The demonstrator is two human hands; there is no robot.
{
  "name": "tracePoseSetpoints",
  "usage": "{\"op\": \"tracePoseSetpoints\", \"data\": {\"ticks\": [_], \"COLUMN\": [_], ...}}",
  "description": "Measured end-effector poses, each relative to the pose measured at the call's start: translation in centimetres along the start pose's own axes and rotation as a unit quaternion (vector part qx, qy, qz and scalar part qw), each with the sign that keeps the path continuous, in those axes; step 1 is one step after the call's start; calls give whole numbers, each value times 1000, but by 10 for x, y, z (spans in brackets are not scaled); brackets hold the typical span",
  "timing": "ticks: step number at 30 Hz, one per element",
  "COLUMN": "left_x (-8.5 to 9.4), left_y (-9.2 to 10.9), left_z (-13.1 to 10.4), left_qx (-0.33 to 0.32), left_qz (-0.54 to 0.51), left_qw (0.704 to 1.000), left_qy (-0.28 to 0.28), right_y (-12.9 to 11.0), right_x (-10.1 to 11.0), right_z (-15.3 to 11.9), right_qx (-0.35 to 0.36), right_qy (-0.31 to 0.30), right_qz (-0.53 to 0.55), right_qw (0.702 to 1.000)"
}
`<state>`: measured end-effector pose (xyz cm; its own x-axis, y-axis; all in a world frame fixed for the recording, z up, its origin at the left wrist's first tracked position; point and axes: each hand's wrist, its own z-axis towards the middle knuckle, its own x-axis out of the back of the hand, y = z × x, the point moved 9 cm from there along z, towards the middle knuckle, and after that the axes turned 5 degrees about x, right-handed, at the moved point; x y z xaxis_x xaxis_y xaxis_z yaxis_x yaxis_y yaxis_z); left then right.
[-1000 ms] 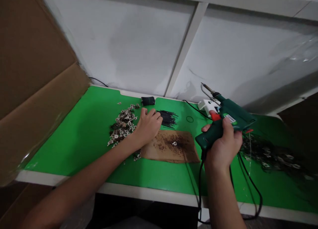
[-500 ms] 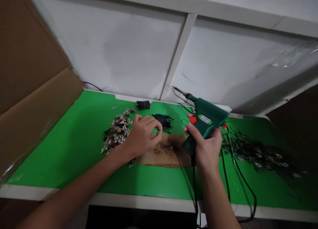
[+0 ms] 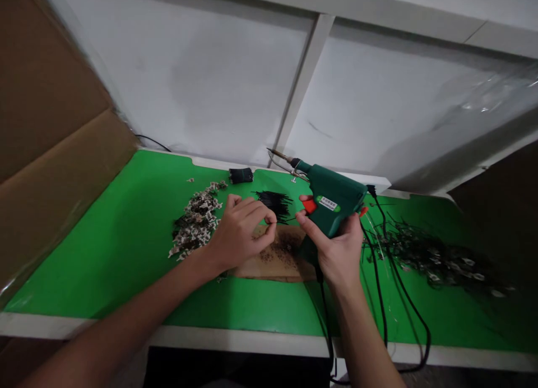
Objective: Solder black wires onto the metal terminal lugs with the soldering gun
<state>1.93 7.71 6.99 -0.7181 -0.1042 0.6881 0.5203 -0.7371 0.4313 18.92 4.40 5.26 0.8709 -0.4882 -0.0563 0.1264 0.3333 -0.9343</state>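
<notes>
My right hand (image 3: 338, 248) is wrapped around the grip of a green soldering gun (image 3: 336, 194) with a red trigger. Its metal tip points up and to the left. Thumb and forefinger of my left hand (image 3: 241, 231) are pinched on a short thin black wire (image 3: 286, 221), which stretches toward my right thumb; whether that thumb also touches it I cannot tell. Behind my left fingers lies a pile of cut black wires (image 3: 275, 204). Below both hands is a brown board (image 3: 269, 271) with dark burn marks and specks.
Small metal pieces (image 3: 197, 220) are heaped left of my left hand. A tied black wire bundle (image 3: 241, 175) lies at the back. On the right are a tangle of wires with pieces attached (image 3: 441, 259) and the black power cord (image 3: 407, 298). Cardboard (image 3: 63, 130) walls the left side.
The soldering gun and my right hand have moved left, closer to my left hand. A thin black wire now shows between the hands. My left hand stays pinched in nearly the same place.
</notes>
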Motion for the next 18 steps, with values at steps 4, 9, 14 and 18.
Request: {"op": "tracePoseSetpoints", "data": {"ticks": [4,9,14,18], "left_x": [-5,-9,-12,-32], "left_y": [-5,-7,-5,-6], "left_z": [-2,-2,-5,-15], "left_qx": [23,37,22,-3], "left_qz": [-31,-53,-82,-50], "left_qw": [999,997,995,990], "left_qy": [-28,-50,-56,-132], "right_y": [0,-2,-17,-33], "right_x": [-2,-13,-3,35], "right_z": [-2,-5,-19,-64], "right_qx": [-5,5,20,-30], "right_qy": [-6,-14,24,79], "right_qz": [-3,3,-7,-32], "right_qw": [1000,1000,999,996]}}
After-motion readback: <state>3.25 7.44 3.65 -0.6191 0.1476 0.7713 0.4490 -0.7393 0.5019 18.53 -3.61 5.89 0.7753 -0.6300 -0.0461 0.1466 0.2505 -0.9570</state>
